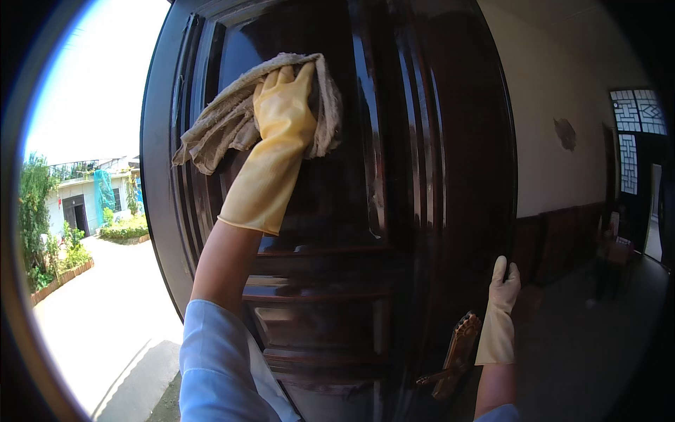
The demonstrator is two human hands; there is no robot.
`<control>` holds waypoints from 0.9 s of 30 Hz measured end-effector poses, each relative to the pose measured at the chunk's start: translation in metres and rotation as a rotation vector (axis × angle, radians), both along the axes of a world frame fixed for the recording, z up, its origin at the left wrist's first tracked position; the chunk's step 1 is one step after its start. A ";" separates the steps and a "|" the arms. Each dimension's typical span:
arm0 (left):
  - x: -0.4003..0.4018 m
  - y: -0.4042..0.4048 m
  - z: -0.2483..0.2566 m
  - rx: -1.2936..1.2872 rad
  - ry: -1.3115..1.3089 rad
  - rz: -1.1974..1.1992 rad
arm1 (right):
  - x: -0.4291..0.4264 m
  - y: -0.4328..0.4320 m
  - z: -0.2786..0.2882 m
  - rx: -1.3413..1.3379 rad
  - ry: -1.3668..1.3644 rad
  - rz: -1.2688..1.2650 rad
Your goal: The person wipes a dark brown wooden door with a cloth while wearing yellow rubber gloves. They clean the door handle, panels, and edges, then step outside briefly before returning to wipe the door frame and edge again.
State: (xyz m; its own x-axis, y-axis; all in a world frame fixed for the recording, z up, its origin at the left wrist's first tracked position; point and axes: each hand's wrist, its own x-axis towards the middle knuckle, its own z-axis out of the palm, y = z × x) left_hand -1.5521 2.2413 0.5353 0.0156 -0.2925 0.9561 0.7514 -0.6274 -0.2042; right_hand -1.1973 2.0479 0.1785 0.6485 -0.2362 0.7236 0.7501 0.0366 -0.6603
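In a yellow rubber glove, my left hand (285, 105) presses a grey-brown cloth (227, 124) against the upper panel of a dark, glossy wooden door (327, 211). Its fingers point up, and folds of the cloth hang out on both sides of the glove. My right hand (504, 287), gloved too, grips the door's free edge, with its far fingers hidden behind the door. Just left of and below that hand is an ornate bronze-coloured lever handle (456, 358) on a long backplate.
Outside on the left lie a sunlit paved yard (95, 295), green plants (39, 221) and a low white building (84, 200). Behind the door's right edge, a dim room shows a pale wall (559, 174) with dark wainscot, a small table (614, 253) and a lattice window (638, 113).
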 end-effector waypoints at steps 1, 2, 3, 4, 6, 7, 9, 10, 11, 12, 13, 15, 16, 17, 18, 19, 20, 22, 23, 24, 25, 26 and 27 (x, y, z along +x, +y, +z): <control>0.026 -0.017 -0.021 -0.012 0.120 -0.009 | 0.003 -0.005 0.001 0.023 -0.030 -0.018; 0.041 -0.033 -0.037 -0.095 0.290 -0.079 | 0.003 -0.005 0.000 0.024 -0.018 -0.048; 0.051 -0.042 -0.049 -0.090 0.391 -0.071 | 0.001 0.002 -0.001 0.027 -0.004 -0.062; 0.063 -0.048 -0.056 -0.122 0.435 -0.155 | 0.004 0.007 -0.005 0.026 0.000 -0.084; 0.073 -0.056 -0.055 -0.081 0.491 -0.252 | 0.013 0.015 -0.010 0.020 -0.001 -0.133; 0.076 -0.060 -0.053 -0.084 0.547 -0.255 | 0.018 0.017 -0.013 0.014 -0.005 -0.161; 0.081 -0.065 -0.048 -0.090 0.654 -0.264 | 0.021 0.016 -0.019 0.002 0.072 -0.113; 0.083 -0.066 -0.043 -0.070 0.740 -0.221 | 0.020 0.016 -0.018 -0.004 0.105 -0.087; 0.089 -0.064 -0.036 0.015 0.753 -0.150 | 0.022 0.012 -0.017 -0.032 0.142 -0.061; 0.092 -0.064 -0.027 0.102 0.756 -0.082 | 0.024 0.004 -0.012 -0.059 0.171 -0.040; 0.096 -0.075 -0.022 0.043 0.753 -0.104 | 0.027 0.003 -0.015 -0.086 0.214 -0.008; 0.100 -0.089 -0.002 -0.045 0.710 -0.075 | 0.030 0.006 -0.019 -0.082 0.212 -0.023; 0.106 -0.089 0.012 -0.021 0.671 -0.052 | 0.033 0.004 -0.022 -0.075 0.214 -0.045; 0.111 -0.091 0.029 -0.025 0.641 -0.054 | 0.035 0.006 -0.023 -0.028 0.135 -0.105; 0.118 -0.091 0.047 -0.030 0.609 -0.059 | 0.037 0.001 -0.024 -0.035 0.108 -0.122; 0.124 -0.088 0.066 -0.006 0.525 -0.054 | 0.023 -0.003 -0.016 -0.042 0.080 -0.132; 0.127 -0.083 0.085 0.022 0.465 -0.090 | 0.006 -0.001 -0.009 -0.052 0.065 -0.126; 0.136 -0.080 0.123 0.078 0.403 -0.094 | -0.004 0.000 -0.004 -0.012 0.013 -0.136; 0.146 -0.072 0.150 0.105 0.367 -0.057 | -0.007 0.001 -0.004 0.006 0.012 -0.096; 0.151 -0.071 0.169 0.112 0.352 -0.059 | -0.008 0.000 -0.003 0.023 0.010 -0.064; 0.151 -0.070 0.180 0.107 0.344 -0.078 | -0.006 -0.004 -0.001 0.036 -0.040 -0.093; 0.144 -0.068 0.192 0.101 0.331 -0.081 | -0.008 -0.004 -0.001 0.030 -0.053 -0.115; 0.135 -0.065 0.204 0.098 0.318 -0.085 | -0.009 -0.004 -0.002 0.023 -0.063 -0.132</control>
State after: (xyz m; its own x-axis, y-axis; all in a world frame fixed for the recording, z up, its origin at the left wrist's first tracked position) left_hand -1.4168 2.1761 0.7396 0.2805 -0.3954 0.8746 0.5862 -0.6510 -0.4823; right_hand -1.2065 2.0436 0.1767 0.5643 -0.3340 0.7550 0.7891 -0.0506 -0.6121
